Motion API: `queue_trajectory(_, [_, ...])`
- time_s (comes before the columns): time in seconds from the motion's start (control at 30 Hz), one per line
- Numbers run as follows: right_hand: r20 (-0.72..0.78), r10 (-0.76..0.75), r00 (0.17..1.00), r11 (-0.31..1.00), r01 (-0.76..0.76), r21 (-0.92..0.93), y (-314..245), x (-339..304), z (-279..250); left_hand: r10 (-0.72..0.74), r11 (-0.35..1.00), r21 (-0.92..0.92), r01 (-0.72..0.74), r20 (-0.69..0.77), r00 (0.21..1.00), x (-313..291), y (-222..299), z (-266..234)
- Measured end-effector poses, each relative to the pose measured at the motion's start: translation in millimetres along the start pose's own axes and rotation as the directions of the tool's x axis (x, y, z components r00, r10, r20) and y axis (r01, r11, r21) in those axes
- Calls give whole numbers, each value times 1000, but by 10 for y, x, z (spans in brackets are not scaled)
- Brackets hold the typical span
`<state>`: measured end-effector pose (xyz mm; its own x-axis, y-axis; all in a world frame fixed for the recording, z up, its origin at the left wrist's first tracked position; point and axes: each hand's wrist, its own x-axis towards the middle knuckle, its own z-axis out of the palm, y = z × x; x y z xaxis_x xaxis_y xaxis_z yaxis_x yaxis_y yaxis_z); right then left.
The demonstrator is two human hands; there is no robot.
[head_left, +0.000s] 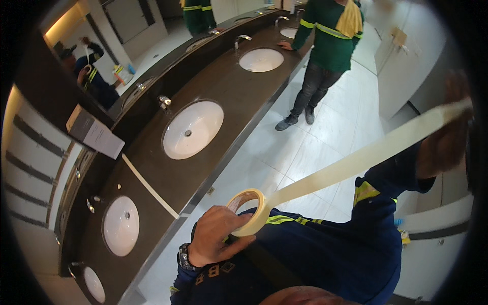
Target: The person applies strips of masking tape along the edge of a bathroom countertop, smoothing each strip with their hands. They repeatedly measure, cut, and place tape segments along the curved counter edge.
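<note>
Head cam: L hand (217, 238) curled round tape roll (260, 219), mid-air nr table (234, 99); R hand (441, 150) raised at far end of pulled-out strip (363, 157), blurred, can't tell how open or if gripping.

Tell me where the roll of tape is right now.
In the head view, below centre, the roll of tape is in the left hand, its strip stretching up toward the right hand.
</note>
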<state>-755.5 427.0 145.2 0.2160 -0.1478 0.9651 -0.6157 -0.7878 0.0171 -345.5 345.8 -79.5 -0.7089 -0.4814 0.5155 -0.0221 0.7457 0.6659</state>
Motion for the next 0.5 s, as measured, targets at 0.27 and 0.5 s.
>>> queue_trajectory(0.27, [-177, 442, 879, 815, -476, -329, 1204, -276, 1141, -59, 998, 18, 65, -230, 971, -174, -35, -45])
queue_trajectory(0.5, [308, 639, 704, 694, -701, 165, 2519, -1540, 4010, -478, 816, -52, 576, -621, 621, -932, -116, -105])
